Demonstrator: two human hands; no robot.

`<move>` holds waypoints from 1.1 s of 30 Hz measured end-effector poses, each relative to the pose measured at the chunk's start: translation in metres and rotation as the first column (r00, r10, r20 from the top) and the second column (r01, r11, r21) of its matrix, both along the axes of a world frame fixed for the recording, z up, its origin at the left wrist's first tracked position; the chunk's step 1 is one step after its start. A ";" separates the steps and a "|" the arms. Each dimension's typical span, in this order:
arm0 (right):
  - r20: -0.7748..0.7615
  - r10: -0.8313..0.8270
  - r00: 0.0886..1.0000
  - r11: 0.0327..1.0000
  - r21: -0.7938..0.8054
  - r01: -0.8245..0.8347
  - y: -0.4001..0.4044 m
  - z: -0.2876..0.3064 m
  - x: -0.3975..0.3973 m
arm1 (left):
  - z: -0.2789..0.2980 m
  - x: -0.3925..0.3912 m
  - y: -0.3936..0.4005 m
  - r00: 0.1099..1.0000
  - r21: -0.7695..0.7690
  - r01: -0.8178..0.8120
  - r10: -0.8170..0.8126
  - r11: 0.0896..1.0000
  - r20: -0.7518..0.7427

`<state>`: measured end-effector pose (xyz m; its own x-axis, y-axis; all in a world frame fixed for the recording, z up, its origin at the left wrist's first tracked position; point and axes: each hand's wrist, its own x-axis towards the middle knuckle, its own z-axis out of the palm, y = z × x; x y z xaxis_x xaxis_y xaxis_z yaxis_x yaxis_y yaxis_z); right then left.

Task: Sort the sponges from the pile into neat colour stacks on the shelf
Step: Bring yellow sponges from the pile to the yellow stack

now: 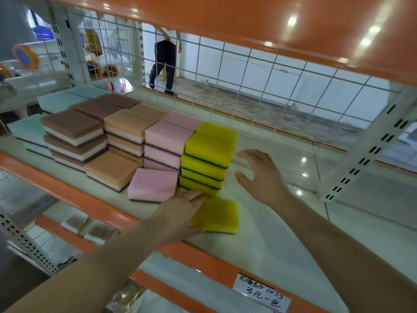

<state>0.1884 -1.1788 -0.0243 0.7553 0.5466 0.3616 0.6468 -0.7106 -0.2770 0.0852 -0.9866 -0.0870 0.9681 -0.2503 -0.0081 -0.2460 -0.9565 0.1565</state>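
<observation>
- Orange-edged metal shelf (94, 201) w/ pale white deck, wire grid back panel (225, 71); holds all sponges.
- Rows of sponge stacks across deck, L to R: pale teal stacks (29, 132), brown-topped stacks w/ cream layer (72, 132), peach/orange stacks (126, 129), pink stacks (168, 137), yellow stack w/ dark green scrub layers (207, 161).
- Yellow stack is rightmost, approx 4 high in front, another yellow block just behind it.
- Single peach sponge (111, 170) lies flat in front of peach stacks, near shelf front.
- Single pink sponge (153, 185) lies flat, skewed, in front of pink stack, touching foot of yellow stack.
- Loose yellow sponge w/ green underside (217, 215) lies flat on deck just in front of yellow stack, near front edge.
- Left hand (182, 213) grips loose yellow sponge at its left edge: thumb underneath, fingers over top; fingertips reach base of yellow stack.
- Right hand (259, 175) hovers just right of yellow stack, fingers spread & relaxed, holding nothing, not touching stack.
- White handwritten price label (261, 295) on shelf front lip, lower right.
- Person in dark trousers (163, 62) seen thru grid, far bkgd.
</observation>
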 end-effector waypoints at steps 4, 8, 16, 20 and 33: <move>-0.007 -0.003 1.000 1.000 -0.002 0.003 -0.008 -0.004 -0.008 | 0.003 -0.005 0.000 0.999 -0.003 0.013 -0.013 1.000 0.048; -0.022 0.023 0.999 1.000 -0.009 -0.023 -0.012 -0.007 -0.019 | 0.007 -0.013 0.007 0.989 -0.036 -0.004 0.009 0.999 0.149; -0.096 0.165 0.982 0.969 -0.170 -0.179 -0.021 -0.013 -0.041 | 0.016 -0.024 0.025 0.958 -0.148 -0.208 0.232 0.967 0.166; -0.198 0.196 0.960 0.948 -0.213 -0.237 -0.022 -0.020 -0.048 | 0.008 -0.024 0.035 0.948 -0.055 -0.282 0.287 0.958 0.139; -0.300 0.209 0.931 0.907 -0.296 -0.299 -0.018 -0.039 -0.059 | -0.002 -0.026 0.053 0.966 0.045 -0.247 0.243 0.968 0.084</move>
<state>0.1299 -1.1970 -0.0628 0.6152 0.7860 -0.0607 0.7566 -0.6104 -0.2345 0.0588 -0.9334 -0.0888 0.9981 -0.0064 0.0619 -0.0121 -0.9957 0.0922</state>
